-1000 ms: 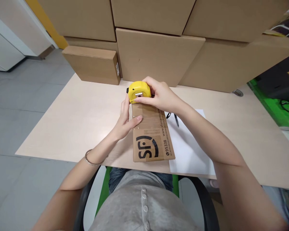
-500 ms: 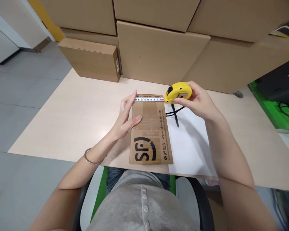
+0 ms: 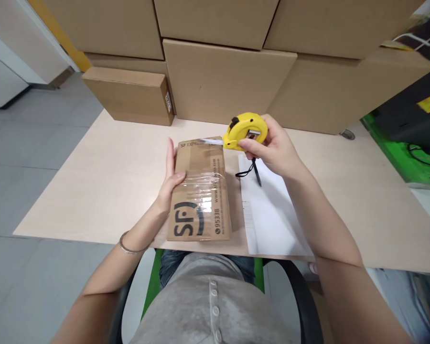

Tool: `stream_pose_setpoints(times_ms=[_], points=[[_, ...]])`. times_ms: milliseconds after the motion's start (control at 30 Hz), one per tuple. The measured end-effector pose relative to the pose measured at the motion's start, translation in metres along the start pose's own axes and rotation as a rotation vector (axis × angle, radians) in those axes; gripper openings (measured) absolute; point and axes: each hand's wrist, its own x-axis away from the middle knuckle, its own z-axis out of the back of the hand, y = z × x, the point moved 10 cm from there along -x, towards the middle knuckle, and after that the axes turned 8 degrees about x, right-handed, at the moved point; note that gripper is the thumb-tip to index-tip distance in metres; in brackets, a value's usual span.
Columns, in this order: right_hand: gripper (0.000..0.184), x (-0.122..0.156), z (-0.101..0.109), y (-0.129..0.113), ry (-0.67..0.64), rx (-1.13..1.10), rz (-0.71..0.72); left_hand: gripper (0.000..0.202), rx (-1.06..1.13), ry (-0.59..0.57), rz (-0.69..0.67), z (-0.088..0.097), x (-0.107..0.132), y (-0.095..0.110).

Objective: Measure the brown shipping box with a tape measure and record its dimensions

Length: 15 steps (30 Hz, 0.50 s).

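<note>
A brown cardboard box (image 3: 197, 191) with SF Express print and clear tape lies near the table's front edge. My left hand (image 3: 169, 184) grips its left side, thumb on top and fingers along the side. In my right hand (image 3: 272, 145) is a yellow tape measure (image 3: 247, 130), held above the box's far right corner. A short, blurred length of its blade (image 3: 211, 141) sticks out to the left over the box's far end. From the tape measure hangs a black wrist strap (image 3: 244, 173).
Right of the box lies white paper (image 3: 272, 215) with a black pen (image 3: 257, 173) on it. Large cardboard boxes (image 3: 225, 81) are stacked along the back of the table. A smaller carton (image 3: 129, 98) stands at the back left. Dark equipment (image 3: 408, 110) is at the far right.
The blade no longer spans the box's width; less of it shows. My left hand has moved left with the box, which is now tilted. My right hand has shifted left with the tape measure.
</note>
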Motion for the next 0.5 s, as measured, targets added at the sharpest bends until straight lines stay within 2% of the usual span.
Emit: stream_pose_setpoints(times_ms=[67, 200, 333, 400, 500], points=[[0.058, -0.001, -0.015, -0.014, -0.016, -0.043, 0.019, 0.086, 0.102, 0.059, 0.054, 0.009, 0.008, 0.001], [0.061, 0.009, -0.044, -0.03, -0.092, -0.072, -0.015, 0.075, 0.044, 0.163, 0.058, 0.041, 0.02, 0.005], [0.062, 0.035, -0.076, -0.028, -0.225, -0.197, -0.076, 0.078, -0.024, 0.287, 0.189, 0.07, 0.032, -0.017], [0.057, 0.048, -0.091, -0.024, -0.287, -0.172, -0.088, 0.069, -0.057, 0.329, 0.259, 0.072, 0.038, -0.03], [0.047, 0.058, -0.098, -0.02, -0.273, 0.062, -0.046, 0.04, -0.11, 0.316, 0.269, 0.06, 0.039, -0.038]])
